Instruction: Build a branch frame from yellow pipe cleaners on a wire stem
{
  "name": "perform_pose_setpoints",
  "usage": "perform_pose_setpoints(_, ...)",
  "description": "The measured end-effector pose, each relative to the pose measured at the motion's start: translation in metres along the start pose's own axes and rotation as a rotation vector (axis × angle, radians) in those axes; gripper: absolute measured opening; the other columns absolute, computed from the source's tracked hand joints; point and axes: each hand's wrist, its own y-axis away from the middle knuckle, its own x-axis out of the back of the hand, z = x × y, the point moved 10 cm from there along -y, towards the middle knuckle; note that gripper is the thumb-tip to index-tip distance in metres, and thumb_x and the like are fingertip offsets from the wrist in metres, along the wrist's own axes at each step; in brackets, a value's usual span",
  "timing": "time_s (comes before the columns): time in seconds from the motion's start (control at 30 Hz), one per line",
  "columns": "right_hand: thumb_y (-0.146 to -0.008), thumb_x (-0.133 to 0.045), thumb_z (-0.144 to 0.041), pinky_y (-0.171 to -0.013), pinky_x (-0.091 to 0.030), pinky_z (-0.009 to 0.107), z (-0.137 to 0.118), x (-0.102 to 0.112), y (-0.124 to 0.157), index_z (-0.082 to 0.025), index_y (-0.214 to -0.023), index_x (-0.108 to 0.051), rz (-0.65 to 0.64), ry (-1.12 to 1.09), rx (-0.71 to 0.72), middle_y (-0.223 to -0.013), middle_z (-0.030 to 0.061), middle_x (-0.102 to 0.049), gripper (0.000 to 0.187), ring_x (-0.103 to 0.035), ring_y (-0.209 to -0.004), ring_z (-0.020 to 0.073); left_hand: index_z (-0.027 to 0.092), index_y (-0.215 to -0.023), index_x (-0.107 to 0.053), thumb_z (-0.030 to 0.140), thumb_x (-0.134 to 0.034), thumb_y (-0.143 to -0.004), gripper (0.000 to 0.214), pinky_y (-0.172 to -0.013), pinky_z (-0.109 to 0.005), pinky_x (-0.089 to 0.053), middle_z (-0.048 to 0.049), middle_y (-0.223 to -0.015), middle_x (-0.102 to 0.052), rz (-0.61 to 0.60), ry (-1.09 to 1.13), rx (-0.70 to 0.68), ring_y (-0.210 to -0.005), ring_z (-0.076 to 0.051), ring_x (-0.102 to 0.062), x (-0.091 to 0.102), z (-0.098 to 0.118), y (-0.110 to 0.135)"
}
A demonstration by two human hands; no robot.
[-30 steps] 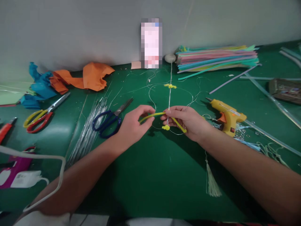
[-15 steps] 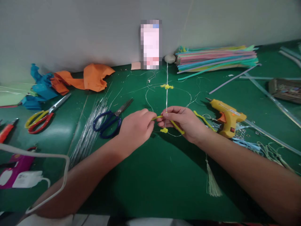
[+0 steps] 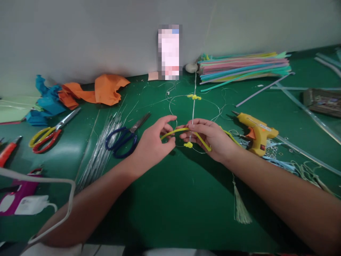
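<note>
My right hand pinches a bent yellow pipe cleaner against a thin pale stem that runs up the table. My left hand has its thumb and fingers spread around the pipe cleaner's left end, which passes between them; whether it touches the palm is hard to see. On the stem sit two small yellow twisted bits, an upper knot and a lower knot just below my right fingers. A thin wire loop curves out around the stem.
Blue-handled scissors and a bundle of clear wires lie left of my hands. To the right rest a yellow glue gun and a pale tassel. Coloured pipe cleaners lie behind, beside an upright phone.
My left fingers have come apart from their pinch on the pipe cleaner, and its left part now arches out longer. The stem's upper end has shifted slightly right. My right hand keeps its grip.
</note>
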Motion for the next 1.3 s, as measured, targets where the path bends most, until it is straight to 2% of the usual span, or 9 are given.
perform_pose_setpoints(0.17,-0.069,-0.081,-0.029,-0.071,-0.058,0.028,0.004,0.000,-0.001,-0.020,-0.075,-0.065,0.005,0.015,-0.008,-0.076,0.0012,-0.072,0.020,-0.072,-0.066,0.0146,0.019,-0.126,-0.057,0.005,-0.058,-0.079,0.050,-0.085,-0.031,-0.054,-0.0050,-0.104,-0.066,0.042,-0.056,-0.007,-0.092,-0.015,-0.063,0.002,-0.002,0.000)
perform_pose_setpoints(0.27,-0.070,-0.080,-0.029,-0.067,-0.057,0.026,0.005,0.001,-0.001,-0.020,-0.075,-0.065,0.020,0.015,-0.011,-0.075,0.0013,-0.072,0.018,-0.072,-0.064,0.0139,0.019,-0.111,-0.064,0.003,-0.057,-0.077,0.038,-0.084,-0.032,-0.053,-0.0061,-0.108,-0.066,0.057,-0.111,-0.075,-0.094,-0.016,-0.062,0.005,0.005,-0.001)
perform_pose_setpoints(0.37,-0.073,-0.077,-0.027,-0.065,-0.056,0.023,0.005,0.002,0.000,-0.019,-0.076,-0.065,0.025,0.004,-0.023,-0.074,0.0017,-0.073,0.015,-0.071,-0.064,0.0128,0.018,-0.094,-0.065,0.006,-0.060,-0.077,0.022,-0.082,-0.032,-0.051,-0.0053,-0.100,-0.064,0.044,-0.155,-0.121,-0.093,-0.016,-0.060,0.005,0.012,-0.001)
perform_pose_setpoints(0.47,-0.075,-0.075,-0.028,-0.064,-0.055,0.023,0.005,0.003,-0.001,-0.019,-0.077,-0.064,0.030,0.012,-0.030,-0.077,0.0036,-0.075,0.014,-0.071,-0.065,0.0131,0.019,-0.084,-0.067,0.018,-0.066,-0.079,0.005,-0.069,-0.029,-0.047,-0.0025,-0.088,-0.060,0.015,-0.256,-0.060,-0.079,-0.015,-0.058,0.005,0.008,-0.002)
perform_pose_setpoints(0.57,-0.073,-0.078,-0.029,-0.064,-0.055,0.024,0.003,0.006,-0.003,-0.020,-0.077,-0.063,0.046,0.034,0.000,-0.080,0.0040,-0.075,0.018,-0.071,-0.065,0.0137,0.019,-0.077,-0.067,0.023,-0.066,-0.081,0.006,-0.056,-0.026,-0.036,0.0012,-0.074,-0.053,0.004,-0.283,-0.011,-0.062,-0.010,-0.048,0.007,0.006,-0.001)
perform_pose_setpoints(0.67,-0.070,-0.081,-0.031,-0.064,-0.055,0.024,0.001,0.006,-0.004,-0.019,-0.077,-0.064,0.043,0.055,0.038,-0.077,0.0025,-0.074,0.021,-0.069,-0.061,0.0120,0.019,-0.073,-0.066,0.025,-0.066,-0.081,0.011,-0.050,-0.025,-0.030,0.0042,-0.060,-0.045,-0.033,-0.113,0.120,-0.053,-0.009,-0.040,0.005,-0.006,-0.002)
perform_pose_setpoints(0.83,-0.070,-0.082,-0.031,-0.064,-0.055,0.024,0.003,0.006,-0.005,-0.019,-0.077,-0.066,0.025,0.063,0.051,-0.074,0.0017,-0.074,0.021,-0.069,-0.062,0.0120,0.018,-0.071,-0.068,0.033,-0.073,-0.075,0.016,-0.050,-0.024,-0.028,0.0039,-0.058,-0.050,-0.113,0.299,0.378,-0.050,-0.008,-0.038,-0.003,-0.029,-0.004)
perform_pose_setpoints(1.07,-0.071,-0.081,-0.031,-0.062,-0.054,0.026,0.002,0.003,-0.005,-0.019,-0.078,-0.065,0.006,0.097,0.049,-0.076,0.0032,-0.075,0.021,-0.068,-0.062,0.0124,0.020,-0.073,-0.070,0.035,-0.078,-0.069,0.017,-0.047,-0.024,-0.021,0.0036,-0.058,-0.049,-0.111,0.430,0.463,-0.048,-0.006,-0.032,-0.004,-0.036,-0.004)
perform_pose_setpoints(1.3,-0.074,-0.079,-0.032,-0.054,-0.050,0.025,0.000,-0.005,-0.002,-0.020,-0.076,-0.066,-0.047,0.140,0.079,-0.074,0.0017,-0.074,0.018,-0.066,-0.057,0.0118,0.019,-0.072,-0.065,0.035,-0.073,-0.073,0.017,-0.042,-0.024,-0.014,0.0080,-0.051,-0.023,-0.246,0.755,0.547,-0.043,-0.005,-0.016,-0.016,-0.033,-0.002)
